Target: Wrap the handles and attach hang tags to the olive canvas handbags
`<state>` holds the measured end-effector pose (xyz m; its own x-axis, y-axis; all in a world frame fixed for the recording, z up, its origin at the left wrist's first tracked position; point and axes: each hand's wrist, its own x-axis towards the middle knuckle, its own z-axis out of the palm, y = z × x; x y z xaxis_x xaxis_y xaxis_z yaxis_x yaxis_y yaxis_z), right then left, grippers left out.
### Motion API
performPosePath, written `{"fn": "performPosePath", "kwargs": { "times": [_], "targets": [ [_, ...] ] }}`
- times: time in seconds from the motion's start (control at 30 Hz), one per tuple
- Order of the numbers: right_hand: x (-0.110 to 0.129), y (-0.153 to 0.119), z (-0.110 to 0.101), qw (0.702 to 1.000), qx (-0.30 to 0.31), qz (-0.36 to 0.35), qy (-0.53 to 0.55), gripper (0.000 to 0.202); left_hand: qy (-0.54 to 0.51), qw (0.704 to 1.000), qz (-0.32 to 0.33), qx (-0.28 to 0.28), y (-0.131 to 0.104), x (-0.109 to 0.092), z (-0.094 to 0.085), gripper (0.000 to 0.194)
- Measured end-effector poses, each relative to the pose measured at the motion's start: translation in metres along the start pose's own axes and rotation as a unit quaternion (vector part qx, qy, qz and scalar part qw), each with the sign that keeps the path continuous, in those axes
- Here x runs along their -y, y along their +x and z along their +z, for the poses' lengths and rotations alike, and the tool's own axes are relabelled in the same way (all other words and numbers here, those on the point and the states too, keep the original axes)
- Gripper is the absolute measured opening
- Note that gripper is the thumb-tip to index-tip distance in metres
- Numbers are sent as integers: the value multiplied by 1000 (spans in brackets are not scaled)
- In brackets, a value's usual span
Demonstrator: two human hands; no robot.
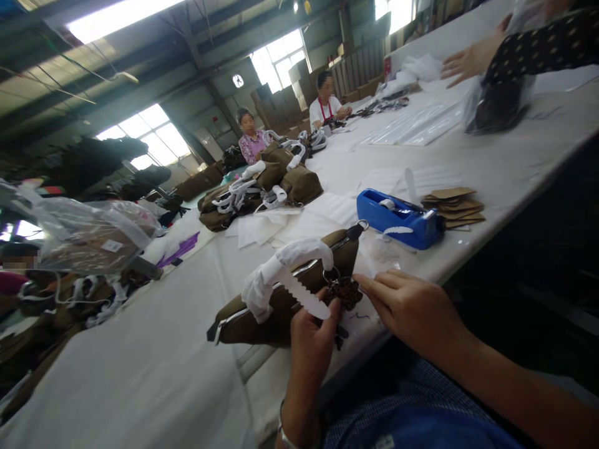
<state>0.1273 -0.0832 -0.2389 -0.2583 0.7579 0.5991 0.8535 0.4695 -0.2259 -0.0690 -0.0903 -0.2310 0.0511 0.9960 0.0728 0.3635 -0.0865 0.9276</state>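
Observation:
A dark olive handbag [276, 321] with a silver zipper lies on the white table in front of me. White wrapping [259, 284] covers its curved handle, and a white strip with a wavy edge [306, 296] runs down from it over my left hand. My left hand [312, 340] is closed at the bag's near side, thumb and fingers around a dark brown openwork charm [345, 292] that hangs from a metal ring. From the right, my right hand [416, 308] reaches to the charm's edge, fingertips closed on it; its thumb is mostly hidden.
Right of the bag stands a blue tape dispenser [395, 218], with brown paper pieces [453, 207] behind it. Wrapped-handle bags [281, 171] are piled farther back. A co-worker's hand [475, 59] works near a plastic-covered dark item [498, 106]. Two people sit at the far end.

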Motion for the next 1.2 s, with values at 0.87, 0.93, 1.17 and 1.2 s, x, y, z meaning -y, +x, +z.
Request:
{"fn": "performPosePath", "kwargs": {
  "times": [0.87,0.93,1.17,1.2],
  "targets": [
    [-3,-2,-2,1000,0,0,5,25,-37,999,-28,-1,0,6,2,47],
    [-4,-1,-3,1000,-3,1,3,26,-35,999,-26,-1,-1,6,1,46],
    [-1,5,-5,1000,-3,-11,3,24,-6,1000,-7,0,0,4,2,41],
    [0,6,-5,1000,-3,-13,8,24,1,1000,-2,-2,0,3,2,40]
  ]
}}
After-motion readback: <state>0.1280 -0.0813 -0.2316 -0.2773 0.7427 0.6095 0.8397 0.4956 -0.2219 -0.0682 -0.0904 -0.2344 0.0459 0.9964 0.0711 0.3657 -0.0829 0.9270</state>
